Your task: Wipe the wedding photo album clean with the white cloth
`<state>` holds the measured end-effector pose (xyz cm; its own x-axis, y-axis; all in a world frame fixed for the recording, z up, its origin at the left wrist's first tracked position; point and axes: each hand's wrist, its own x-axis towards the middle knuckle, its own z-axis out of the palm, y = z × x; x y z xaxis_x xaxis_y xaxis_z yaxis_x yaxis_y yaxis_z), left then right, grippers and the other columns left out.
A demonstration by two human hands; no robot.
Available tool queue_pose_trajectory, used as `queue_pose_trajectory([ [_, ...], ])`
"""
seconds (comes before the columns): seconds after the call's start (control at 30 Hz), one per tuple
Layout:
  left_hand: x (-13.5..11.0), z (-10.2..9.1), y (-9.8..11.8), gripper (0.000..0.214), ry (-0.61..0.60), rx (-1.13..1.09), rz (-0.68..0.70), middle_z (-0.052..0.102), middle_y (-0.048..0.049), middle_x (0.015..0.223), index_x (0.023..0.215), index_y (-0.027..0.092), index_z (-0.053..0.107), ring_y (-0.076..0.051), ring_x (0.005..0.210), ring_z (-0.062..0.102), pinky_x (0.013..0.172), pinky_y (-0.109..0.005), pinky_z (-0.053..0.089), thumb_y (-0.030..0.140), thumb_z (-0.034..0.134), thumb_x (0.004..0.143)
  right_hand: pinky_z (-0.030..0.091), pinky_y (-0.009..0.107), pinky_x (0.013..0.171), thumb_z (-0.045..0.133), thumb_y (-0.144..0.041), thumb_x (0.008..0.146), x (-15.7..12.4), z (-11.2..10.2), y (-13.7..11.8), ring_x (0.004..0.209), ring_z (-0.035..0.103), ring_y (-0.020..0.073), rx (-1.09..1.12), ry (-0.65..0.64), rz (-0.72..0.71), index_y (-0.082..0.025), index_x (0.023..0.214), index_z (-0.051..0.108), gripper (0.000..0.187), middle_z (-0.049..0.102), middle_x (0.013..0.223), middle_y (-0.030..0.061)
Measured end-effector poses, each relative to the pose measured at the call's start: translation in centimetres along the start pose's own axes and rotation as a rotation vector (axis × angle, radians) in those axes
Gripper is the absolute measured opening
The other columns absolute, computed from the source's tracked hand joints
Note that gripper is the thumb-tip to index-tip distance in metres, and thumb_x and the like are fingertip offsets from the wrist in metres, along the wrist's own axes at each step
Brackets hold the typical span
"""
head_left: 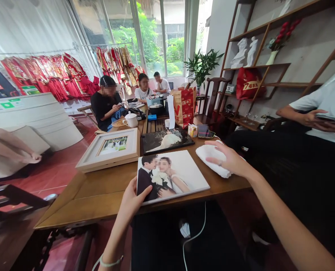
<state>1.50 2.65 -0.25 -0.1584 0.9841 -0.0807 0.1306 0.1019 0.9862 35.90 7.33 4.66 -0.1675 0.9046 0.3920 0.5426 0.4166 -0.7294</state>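
Note:
A photo panel (190, 175) with a wedding couple printed on it lies at the table's near edge. My left hand (135, 194) grips its lower left side, thumb on the printed face and the other fingers at the edge, partly hidden. To the panel's right, my right hand (226, 156) is over a folded white towel (202, 152), thumb and fingers spread across it and touching it. A light wooden picture frame (90, 154) sits to the left, stacked on another frame. Behind the panel is a dark photo panel (150, 143) showing a white gown.
On the wooden table (99, 192) stand a paper bag (185, 107), a phone (205, 131), a small box (192, 130) and a white lidded mug (131, 119). A white cable (197, 235) hangs below the front edge. Several people sit around, one close at right.

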Motion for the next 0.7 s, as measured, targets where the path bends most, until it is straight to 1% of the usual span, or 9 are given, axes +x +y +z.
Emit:
queue_pose_trajectory([
  [0.07,0.3,0.2,-0.1,0.064,0.012,0.046,0.02,0.068,-0.014,0.115,0.111,0.014,0.059,-0.029,0.11,0.062,0.097,-0.041,0.046,0.038,0.08,0.056,0.027,0.052,0.111,0.074,-0.057,0.063,-2.5,-1.2,2.6,0.133,0.035,0.0355,-0.316,-0.059,-0.024,-0.023,0.134,0.047,0.083,0.043,0.143,0.0121],
  [0.1,0.5,0.3,0.0,0.061,0.028,0.061,0.023,0.069,-0.0135,0.114,0.109,0.015,0.06,-0.029,0.109,0.063,0.096,-0.04,0.047,0.04,0.079,0.057,0.027,0.052,0.111,0.073,-0.058,0.063,-3.5,-1.5,4.0,0.136,0.031,0.0359,-0.415,-0.079,-0.03,-0.022,0.137,0.043,0.087,0.04,0.146,0.013],
  [0.17,0.7,0.6,0.3,0.056,0.074,0.099,0.017,0.071,-0.0133,0.107,0.103,0.015,0.061,-0.028,0.103,0.066,0.092,-0.039,0.049,0.042,0.078,0.057,0.032,0.052,0.108,0.068,-0.052,0.07,-4.9,-1.7,6.5,0.135,0.033,0.0346,-0.524,-0.076,-0.04,-0.02,0.138,0.041,0.08,0.042,0.144,0.014],
  [0.23,1.1,0.8,0.7,0.053,0.118,0.182,0.015,0.073,-0.0134,0.097,0.098,0.014,0.062,-0.029,0.096,0.068,0.085,-0.039,0.051,0.045,0.076,0.058,0.037,0.05,0.104,0.058,-0.035,0.077,-5.3,-1.5,8.3,0.128,0.043,0.0321,-0.578,-0.012,-0.093,-0.018,0.136,0.043,0.063,0.048,0.138,0.0142],
  [0.3,1.5,0.9,1.3,0.053,0.153,0.304,0.025,0.074,-0.0107,0.082,0.099,0.013,0.062,-0.029,0.085,0.069,0.079,-0.04,0.051,0.049,0.073,0.061,0.042,0.049,0.097,0.05,-0.02,0.075,-5.0,-1.3,9.4,0.116,0.052,0.0308,-0.62,0.061,-0.157,-0.018,0.132,0.049,0.057,0.057,0.125,0.0131],
  [0.4,2.2,1.0,1.8,0.056,0.189,0.448,0.041,0.071,-0.0046,0.066,0.105,0.014,0.063,-0.028,0.076,0.069,0.076,-0.039,0.05,0.052,0.069,0.064,0.047,0.045,0.083,0.048,-0.013,0.071,-3.9,-1.0,9.7,0.098,0.057,0.0301,-0.666,0.119,-0.197,-0.02,0.12,0.06,0.051,0.063,0.104,0.0114],
  [0.5,2.7,1.4,1.8,0.045,0.185,0.497,0.041,0.073,-0.0067,0.072,0.095,0.016,0.066,-0.029,0.081,0.069,0.075,-0.036,0.048,0.05,0.067,0.066,0.047,0.042,0.078,0.05,-0.015,0.074,-3.3,-0.7,9.2,0.09,0.057,0.0294,-0.659,0.154,-0.218,-0.02,0.108,0.066,0.038,0.061,0.092,0.0104],
  [0.63,2.7,2.2,1.5,0.04,0.211,0.51,0.09,0.074,-0.012,0.092,0.097,0.016,0.066,-0.03,0.093,0.068,0.083,-0.037,0.048,0.046,0.064,0.072,0.049,0.041,0.082,0.051,-0.017,0.075,-4.0,-0.1,7.9,0.095,0.057,0.0295,-0.533,0.342,-0.291,-0.02,0.104,0.064,0.032,0.058,0.098,0.0113],
  [0.7,2.5,2.7,1.3,0.039,0.224,0.502,0.126,0.072,-0.012,0.098,0.101,0.016,0.066,-0.029,0.096,0.067,0.087,-0.038,0.047,0.044,0.063,0.074,0.049,0.041,0.086,0.05,-0.017,0.077,-4.5,0.4,7.0,0.099,0.058,0.0292,-0.468,0.383,-0.322,-0.02,0.107,0.061,0.032,0.058,0.104,0.0117],
])
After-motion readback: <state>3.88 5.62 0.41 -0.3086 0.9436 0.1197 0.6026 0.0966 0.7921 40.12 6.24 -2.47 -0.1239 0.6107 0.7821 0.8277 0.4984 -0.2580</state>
